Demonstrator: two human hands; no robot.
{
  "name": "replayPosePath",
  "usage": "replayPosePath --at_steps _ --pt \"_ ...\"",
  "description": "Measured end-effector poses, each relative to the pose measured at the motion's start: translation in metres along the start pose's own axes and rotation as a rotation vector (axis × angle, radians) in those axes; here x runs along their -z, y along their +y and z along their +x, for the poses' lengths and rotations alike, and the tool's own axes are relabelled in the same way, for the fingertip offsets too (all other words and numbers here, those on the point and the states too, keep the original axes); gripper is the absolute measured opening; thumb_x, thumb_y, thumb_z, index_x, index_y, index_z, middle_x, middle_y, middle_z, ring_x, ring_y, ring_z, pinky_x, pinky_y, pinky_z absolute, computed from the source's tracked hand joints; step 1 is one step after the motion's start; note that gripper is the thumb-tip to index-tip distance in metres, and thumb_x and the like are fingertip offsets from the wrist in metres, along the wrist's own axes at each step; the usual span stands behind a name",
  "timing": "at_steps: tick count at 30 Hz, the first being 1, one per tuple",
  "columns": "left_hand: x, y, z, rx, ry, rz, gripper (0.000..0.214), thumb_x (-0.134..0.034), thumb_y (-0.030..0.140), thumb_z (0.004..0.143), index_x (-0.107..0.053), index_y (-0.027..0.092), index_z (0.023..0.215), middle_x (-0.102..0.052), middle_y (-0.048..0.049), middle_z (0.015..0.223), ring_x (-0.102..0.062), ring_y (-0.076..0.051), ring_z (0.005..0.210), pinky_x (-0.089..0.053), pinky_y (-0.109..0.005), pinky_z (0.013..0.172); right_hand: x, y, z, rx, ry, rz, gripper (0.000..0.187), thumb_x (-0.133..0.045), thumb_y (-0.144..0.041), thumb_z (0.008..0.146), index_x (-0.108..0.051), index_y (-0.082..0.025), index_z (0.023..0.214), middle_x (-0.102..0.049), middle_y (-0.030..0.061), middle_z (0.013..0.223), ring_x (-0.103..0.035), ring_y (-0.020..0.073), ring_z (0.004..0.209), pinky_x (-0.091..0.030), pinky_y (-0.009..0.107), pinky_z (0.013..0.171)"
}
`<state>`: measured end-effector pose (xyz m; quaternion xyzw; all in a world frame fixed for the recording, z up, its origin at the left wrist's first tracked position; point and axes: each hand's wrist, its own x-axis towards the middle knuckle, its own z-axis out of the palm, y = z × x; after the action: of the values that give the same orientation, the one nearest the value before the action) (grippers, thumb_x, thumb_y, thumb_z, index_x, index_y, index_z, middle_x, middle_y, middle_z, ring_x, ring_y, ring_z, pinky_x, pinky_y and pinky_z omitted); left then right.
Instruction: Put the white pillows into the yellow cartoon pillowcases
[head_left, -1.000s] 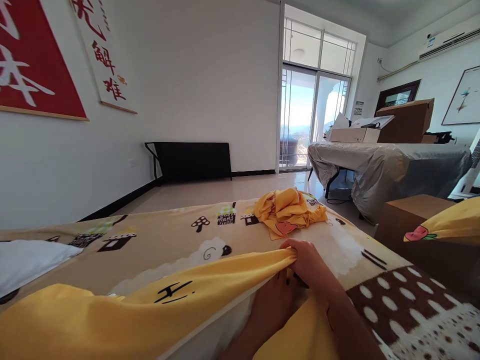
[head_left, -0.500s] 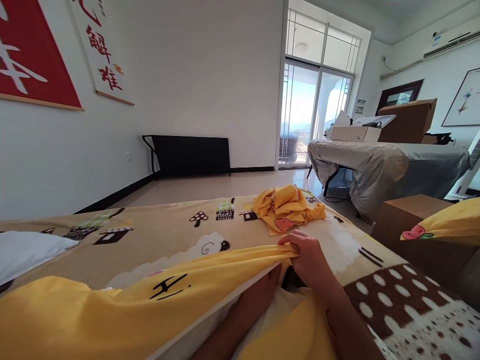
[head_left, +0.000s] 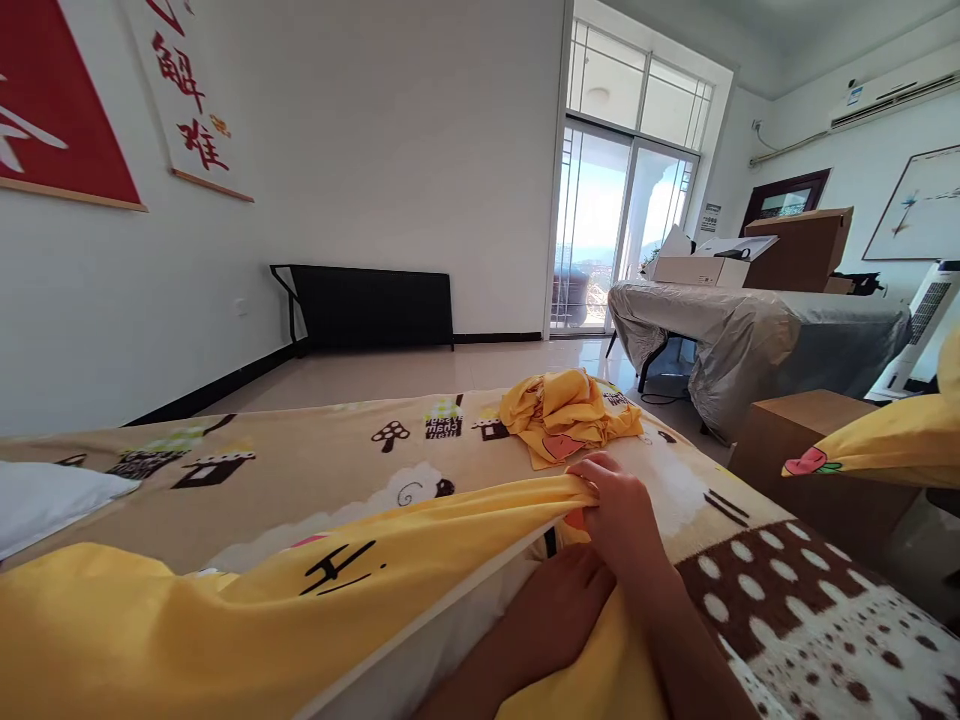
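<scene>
A yellow pillowcase (head_left: 247, 620) with a black printed face stretches across the front of the bed, its long side open. White filling or lining (head_left: 442, 625) shows in that opening. My right hand (head_left: 619, 510) is closed, pinching the gathered upper edge at the right end. Just below it, my left hand (head_left: 559, 605) lies across the opening, fingers curled at the cloth near my right wrist; its fingertips are partly hidden. Beyond my hands, a crumpled yellow cloth (head_left: 566, 410) rests on the blanket.
A patterned beige and brown blanket (head_left: 315, 470) covers the bed. On the left is a white pillow (head_left: 60, 500). A yellow cushion (head_left: 885, 445) is at the right, by a cardboard box (head_left: 795, 440). Farther back, a plastic-covered table (head_left: 742, 325) carries boxes.
My left hand has come out of the pillowcase opening and moved right, close under my right hand. My right hand keeps its hold on the edge. The view has shifted slightly right.
</scene>
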<state>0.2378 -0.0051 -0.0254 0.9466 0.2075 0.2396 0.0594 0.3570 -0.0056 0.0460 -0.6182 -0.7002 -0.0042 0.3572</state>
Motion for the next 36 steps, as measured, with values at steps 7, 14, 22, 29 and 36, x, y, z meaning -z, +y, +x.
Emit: replayPosePath --at_steps 7,14,22,29,36 --pt "0.003 -0.015 -0.002 0.354 -0.162 -0.296 0.024 -0.041 0.028 0.087 -0.061 0.02 0.077 -0.068 -0.0019 0.083 -0.061 -0.019 0.079 -0.045 -0.029 0.077 -0.002 0.002 0.003 -0.034 -0.069 0.249 0.034 -0.043 -0.002 0.058 -0.062 -0.018 0.081 -0.068 0.0024 0.075 -0.058 0.0173 0.068 -0.035 0.023 0.063" --pt "-0.002 -0.025 0.003 0.459 0.009 -0.344 0.029 -0.035 0.02 0.086 -0.063 0.02 0.094 -0.067 -0.0035 0.105 -0.058 -0.018 0.095 -0.043 -0.029 0.086 -0.011 0.01 0.007 0.017 -0.059 0.333 0.034 -0.04 -0.004 0.057 -0.059 -0.019 0.08 -0.065 0.0001 0.071 -0.053 0.0147 0.064 -0.034 0.021 0.06" --pt "-0.003 -0.022 0.008 0.49 0.161 -0.252 0.035 -0.036 0.022 0.087 -0.058 0.022 0.114 -0.061 -0.008 0.116 -0.054 -0.023 0.11 -0.038 -0.042 0.1 -0.008 0.013 0.009 0.059 -0.144 0.433 0.03 -0.041 -0.006 0.057 -0.061 -0.018 0.076 -0.062 -0.0013 0.068 -0.052 0.0138 0.065 -0.036 0.021 0.06" --pt "-0.011 -0.032 0.01 0.612 0.317 -0.285 0.037 -0.035 0.033 0.089 -0.057 0.021 0.116 -0.058 -0.009 0.125 -0.045 -0.028 0.123 -0.027 -0.049 0.11 -0.019 0.025 0.01 0.073 -0.172 0.175 0.041 -0.043 0.001 0.055 -0.062 -0.017 0.087 -0.061 0.0058 0.093 -0.056 0.0165 0.081 -0.039 0.023 0.071" --pt "-0.011 -0.035 0.008 0.54 0.353 -0.298 0.034 -0.042 0.027 0.085 -0.059 0.022 0.114 -0.061 -0.0077 0.12 -0.052 -0.026 0.114 -0.033 -0.047 0.107 -0.019 0.017 0.009 0.071 -0.133 0.241 0.024 -0.041 -0.002 0.057 -0.054 -0.019 0.069 -0.059 0.0008 0.071 -0.05 0.0144 0.067 -0.033 0.022 0.062"
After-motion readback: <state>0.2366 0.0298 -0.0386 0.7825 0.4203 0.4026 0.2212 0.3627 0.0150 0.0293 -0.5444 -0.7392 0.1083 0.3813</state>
